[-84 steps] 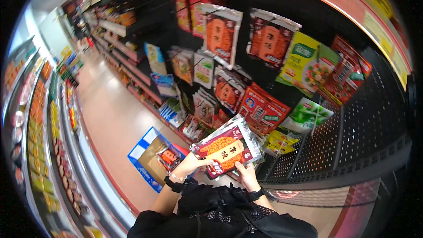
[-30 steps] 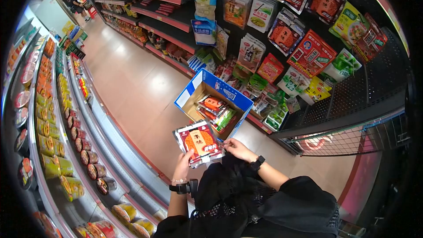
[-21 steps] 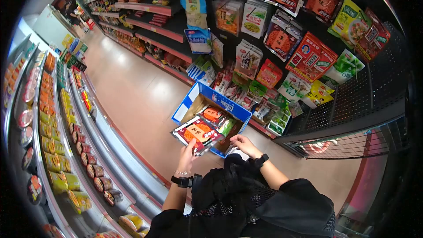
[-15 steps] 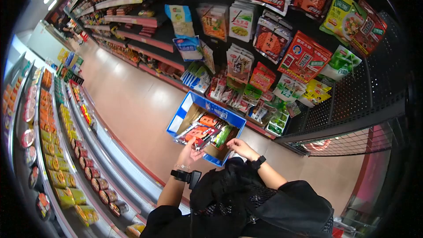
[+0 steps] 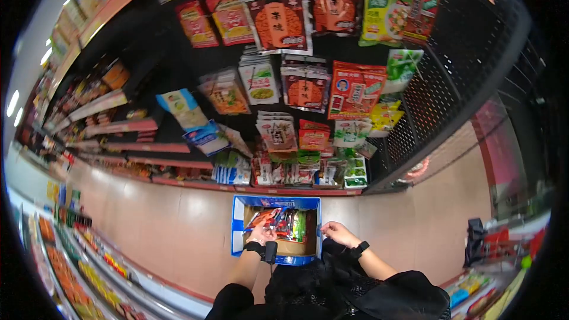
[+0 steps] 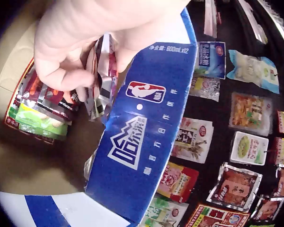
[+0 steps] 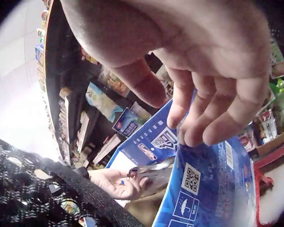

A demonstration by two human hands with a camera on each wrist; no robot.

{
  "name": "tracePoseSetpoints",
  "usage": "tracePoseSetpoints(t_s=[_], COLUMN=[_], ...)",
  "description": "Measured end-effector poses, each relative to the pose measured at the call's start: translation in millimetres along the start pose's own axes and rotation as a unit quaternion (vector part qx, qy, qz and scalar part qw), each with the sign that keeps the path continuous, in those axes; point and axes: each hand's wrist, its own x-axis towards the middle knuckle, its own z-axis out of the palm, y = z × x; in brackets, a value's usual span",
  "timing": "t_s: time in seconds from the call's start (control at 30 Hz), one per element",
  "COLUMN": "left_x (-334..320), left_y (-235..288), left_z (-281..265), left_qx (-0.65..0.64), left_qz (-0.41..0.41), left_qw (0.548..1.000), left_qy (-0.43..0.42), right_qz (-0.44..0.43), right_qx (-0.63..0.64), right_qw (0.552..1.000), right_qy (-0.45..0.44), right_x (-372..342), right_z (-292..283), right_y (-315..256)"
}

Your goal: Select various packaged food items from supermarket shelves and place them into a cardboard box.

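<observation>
My left hand point(image 5: 261, 233) reaches into an open blue-and-white cardboard box point(image 5: 277, 202) below my chest. Between its thumb and bent fingers it pinches a silver-edged seasoning packet point(image 6: 105, 78), close to one wall of the box in the left wrist view. Beside that packet, several dark red and green food packets point(image 6: 42, 120) lie on the box bottom. My right hand point(image 5: 339, 234) is at the box's right edge, its fingers loosely bent and holding nothing. In the right wrist view its fingertips point(image 7: 194, 137) overlap the box rim, with the thumb apart.
A black pegboard rack ahead carries hanging seasoning packets point(image 5: 277, 21) and a red hotpot-base packet point(image 5: 355, 90). Small packets fill its bottom ledge point(image 5: 284, 170). Stocked shelves point(image 5: 89, 266) stand at the lower left; a wire mesh panel point(image 5: 450, 148) is on the right.
The head view has turned, bringing the rack straight ahead. The left hand has lowered the seasoning packet from before the chest into the box. The right hand has let go of it.
</observation>
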Motion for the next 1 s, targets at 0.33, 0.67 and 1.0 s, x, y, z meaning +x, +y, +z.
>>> tracePoseSetpoints(t_s=[0.33, 0.67, 1.0], left_x=[66.5, 67.9, -103.9], left_y=[13.7, 6.3, 41.0], left_z=[-5.5, -3.0, 42.3], left_qx=[0.076, 0.238, 0.42], left_qz=[-0.045, 0.024, 0.236], left_qw=[0.996, 0.966, 0.83], left_qy=[0.005, 0.101, -0.28], right_qz=[-0.038, 0.015, 0.032], right_qx=[-0.158, -0.146, -0.144], right_qw=[0.945, 0.957, 0.958], right_qy=[0.283, 0.251, 0.246], right_x=[-73.6, -92.7, -80.9], right_z=[91.6, 107.4, 92.2], right_y=[9.0, 16.9, 35.5])
